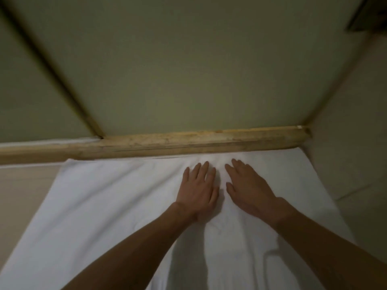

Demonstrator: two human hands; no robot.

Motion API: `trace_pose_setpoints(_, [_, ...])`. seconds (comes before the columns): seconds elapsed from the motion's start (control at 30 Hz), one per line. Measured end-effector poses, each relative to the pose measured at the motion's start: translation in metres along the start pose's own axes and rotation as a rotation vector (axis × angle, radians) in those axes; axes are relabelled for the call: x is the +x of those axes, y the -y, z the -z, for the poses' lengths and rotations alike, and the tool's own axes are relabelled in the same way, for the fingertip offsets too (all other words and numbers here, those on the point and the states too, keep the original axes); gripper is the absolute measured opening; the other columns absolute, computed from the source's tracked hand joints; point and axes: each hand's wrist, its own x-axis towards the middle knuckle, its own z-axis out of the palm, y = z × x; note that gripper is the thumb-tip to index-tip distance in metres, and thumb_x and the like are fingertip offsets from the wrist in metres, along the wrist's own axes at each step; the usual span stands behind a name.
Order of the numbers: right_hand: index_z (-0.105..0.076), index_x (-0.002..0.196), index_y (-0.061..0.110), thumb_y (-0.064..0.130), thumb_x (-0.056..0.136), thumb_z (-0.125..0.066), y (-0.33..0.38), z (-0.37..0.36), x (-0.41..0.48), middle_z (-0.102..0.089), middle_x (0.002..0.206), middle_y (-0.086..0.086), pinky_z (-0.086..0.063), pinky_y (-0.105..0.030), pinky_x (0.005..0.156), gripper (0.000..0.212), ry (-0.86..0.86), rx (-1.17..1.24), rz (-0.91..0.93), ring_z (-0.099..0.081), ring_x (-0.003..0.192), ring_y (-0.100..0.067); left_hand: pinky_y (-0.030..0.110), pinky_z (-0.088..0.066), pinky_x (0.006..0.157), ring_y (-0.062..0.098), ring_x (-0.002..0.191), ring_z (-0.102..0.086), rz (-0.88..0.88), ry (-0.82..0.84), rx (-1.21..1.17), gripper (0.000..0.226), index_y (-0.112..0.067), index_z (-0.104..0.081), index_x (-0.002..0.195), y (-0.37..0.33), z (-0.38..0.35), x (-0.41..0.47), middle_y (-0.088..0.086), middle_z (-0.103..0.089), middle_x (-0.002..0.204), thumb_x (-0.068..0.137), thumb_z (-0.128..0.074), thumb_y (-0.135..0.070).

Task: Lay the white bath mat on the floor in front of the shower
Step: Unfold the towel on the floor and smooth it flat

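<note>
The white bath mat (109,201) lies spread flat on the floor, its far edge against the worn beige shower threshold (167,143). My left hand (199,189) rests palm down on the mat near that far edge, fingers straight. Just to its right, my right hand (249,187) also lies flat on the mat with straight fingers. Both forearms reach in from the bottom of the view. A few soft creases run through the mat near my right forearm.
Beyond the threshold lies the pale green shower floor (178,70), with a dark glass-door edge (52,65) slanting at the left. A light wall (356,143) stands close on the right. Beige floor tile (23,191) shows left of the mat.
</note>
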Motion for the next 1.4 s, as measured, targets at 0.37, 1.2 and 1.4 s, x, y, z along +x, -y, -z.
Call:
trace_pose_setpoints(0.37, [-0.001, 0.153, 0.015, 0.033, 0.100, -0.033, 0.126, -0.023, 0.013, 0.009, 0.160, -0.009, 0.000, -0.033, 0.120, 0.064, 0.178, -0.004, 0.241, 0.006, 0.148, -0.021, 0.047, 0.003, 0.118, 0.028, 0.149, 0.003, 0.451, -0.082, -0.061, 0.066, -0.015, -0.008, 0.154, 0.151, 0.010, -0.097, 0.011, 0.002, 0.162, 0.097, -0.010, -0.047])
trace_pose_setpoints(1.2, [-0.003, 0.152, 0.023, 0.041, 0.094, -0.052, 0.166, -0.039, 0.033, 0.016, 0.159, -0.009, -0.019, -0.043, 0.116, 0.078, 0.306, -0.094, 0.236, 0.005, 0.147, -0.027, 0.057, -0.027, 0.103, 0.040, 0.133, -0.027, 0.670, -0.123, 0.002, 0.068, -0.015, -0.033, 0.134, 0.275, 0.013, -0.101, 0.017, -0.015, 0.157, 0.086, -0.031, -0.064])
trace_pose_setpoints(1.4, [-0.002, 0.152, 0.023, 0.039, 0.094, -0.053, 0.167, -0.041, 0.033, 0.017, 0.159, -0.010, -0.018, -0.044, 0.116, 0.079, 0.302, -0.094, 0.228, 0.005, 0.147, -0.028, 0.057, -0.027, 0.102, 0.037, 0.134, -0.026, 0.661, -0.120, -0.027, 0.076, -0.018, -0.032, 0.132, 0.281, 0.009, -0.101, 0.014, -0.016, 0.157, 0.078, -0.021, -0.070])
